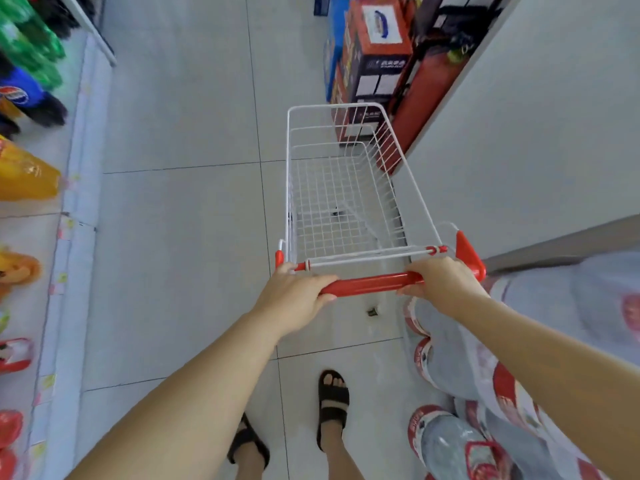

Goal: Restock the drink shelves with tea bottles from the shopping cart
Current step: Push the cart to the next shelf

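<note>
We grip the red handle (370,284) of the shopping cart (329,202) with both hands: left hand (294,294) curled round its left end, right hand (440,278) round its right. The cart stands on the tiled floor (180,237), drink shelves (78,174) to its left

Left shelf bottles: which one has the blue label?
The dark cola bottle with the blue Pepsi label, between the green bottles and the yellow-orange bottle; no other shows blue.
</note>
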A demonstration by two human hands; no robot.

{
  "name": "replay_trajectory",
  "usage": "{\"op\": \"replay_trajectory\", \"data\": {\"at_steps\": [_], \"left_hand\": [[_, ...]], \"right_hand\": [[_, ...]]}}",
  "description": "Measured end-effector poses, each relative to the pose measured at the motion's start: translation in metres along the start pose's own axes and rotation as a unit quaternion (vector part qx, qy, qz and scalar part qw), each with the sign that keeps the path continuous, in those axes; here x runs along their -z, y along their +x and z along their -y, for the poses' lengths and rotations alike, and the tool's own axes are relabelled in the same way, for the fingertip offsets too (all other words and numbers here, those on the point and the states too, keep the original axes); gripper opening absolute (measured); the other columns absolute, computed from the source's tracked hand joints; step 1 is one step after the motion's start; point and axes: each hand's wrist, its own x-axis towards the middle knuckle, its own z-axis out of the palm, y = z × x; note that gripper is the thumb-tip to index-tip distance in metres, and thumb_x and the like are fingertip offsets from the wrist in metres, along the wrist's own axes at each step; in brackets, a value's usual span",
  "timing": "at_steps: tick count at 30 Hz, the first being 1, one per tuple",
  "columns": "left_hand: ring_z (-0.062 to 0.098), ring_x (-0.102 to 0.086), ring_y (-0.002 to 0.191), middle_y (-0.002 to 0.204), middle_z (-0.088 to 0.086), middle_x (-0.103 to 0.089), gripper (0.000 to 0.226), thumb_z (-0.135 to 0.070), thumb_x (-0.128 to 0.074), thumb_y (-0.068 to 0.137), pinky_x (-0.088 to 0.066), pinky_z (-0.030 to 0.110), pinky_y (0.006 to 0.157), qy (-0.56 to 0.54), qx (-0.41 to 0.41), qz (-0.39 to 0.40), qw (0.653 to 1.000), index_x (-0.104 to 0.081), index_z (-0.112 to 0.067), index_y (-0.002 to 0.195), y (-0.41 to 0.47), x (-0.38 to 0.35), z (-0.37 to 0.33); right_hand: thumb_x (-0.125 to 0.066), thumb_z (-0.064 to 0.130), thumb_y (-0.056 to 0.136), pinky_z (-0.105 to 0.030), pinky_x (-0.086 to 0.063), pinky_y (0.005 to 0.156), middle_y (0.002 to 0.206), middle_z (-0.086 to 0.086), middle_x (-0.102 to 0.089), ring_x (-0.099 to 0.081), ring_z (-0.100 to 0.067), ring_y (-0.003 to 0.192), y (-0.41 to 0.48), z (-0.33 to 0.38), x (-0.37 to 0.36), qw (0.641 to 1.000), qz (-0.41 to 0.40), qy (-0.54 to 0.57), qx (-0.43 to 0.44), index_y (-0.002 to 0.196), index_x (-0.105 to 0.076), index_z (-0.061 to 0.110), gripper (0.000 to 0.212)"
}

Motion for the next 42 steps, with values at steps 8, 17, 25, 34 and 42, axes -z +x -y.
{"op": "replay_trajectory", "data": {"at_steps": [8,17,25,34,42], "left_hand": [[0.014,-0.058,0.104,0.109,-0.012,-0.067,0.03,-0.043,-0.04,0.097,-0.017,0.024,0.104,0.035,-0.037,-0.022,0.998,-0.05,-0.04,0.125,0.088,0.009,-0.036],[0.021,-0.056,0.111,0.113,-0.005,-0.066,0.024,-0.033,-0.041,0.099,-0.007,0.036,0.112,0.05,-0.017,0.011,0.999,-0.052,-0.033,0.12,0.113,0.031,-0.046],[0.025,-0.029,0.137,0.15,0.004,-0.036,0.073,0.016,-0.031,0.086,-0.019,0.036,0.115,-0.007,-0.027,-0.013,1.0,-0.028,-0.023,0.147,0.119,0.027,-0.047],[0.024,-0.035,0.133,0.145,0.001,-0.04,0.055,-0.002,-0.044,0.092,-0.029,0.033,0.108,-0.066,0.016,-0.102,0.992,-0.038,-0.022,0.143,0.084,0.037,-0.05],[0.017,-0.055,0.114,0.129,-0.003,-0.056,0.038,-0.013,-0.044,0.094,-0.044,0.035,0.096,-0.216,0.268,-0.175,0.923,-0.051,-0.02,0.131,-0.114,0.08,-0.014]], "right_hand": [[-0.062,0.045,0.084,-0.03,-0.03,0.072,0.071,0.009,-0.055,-0.051,-0.017,0.073,0.029,-0.079,0.019,0.996,-0.069,0.047,-0.013,0.083,-0.059,0.025,0.02],[-0.058,0.039,0.089,-0.05,-0.035,0.1,0.08,0.005,-0.052,-0.052,-0.022,0.089,0.042,-0.082,0.025,0.993,-0.096,0.01,-0.067,0.091,-0.06,0.022,0.017],[-0.057,0.026,0.091,-0.033,-0.039,0.065,0.1,-0.009,-0.062,-0.056,-0.027,0.094,0.059,-0.09,0.044,0.986,-0.132,-0.038,-0.099,0.1,-0.061,0.013,0.017],[-0.05,0.028,0.094,-0.042,-0.038,0.101,0.132,-0.005,-0.051,-0.046,-0.028,0.122,0.033,-0.033,0.057,0.993,-0.094,-0.014,-0.068,0.136,-0.042,0.02,0.044],[-0.049,0.032,0.094,-0.031,-0.047,0.088,0.123,0.004,-0.061,-0.058,-0.019,0.112,-0.027,0.141,0.074,0.99,0.011,0.046,0.135,0.129,-0.051,0.027,0.035]]}}
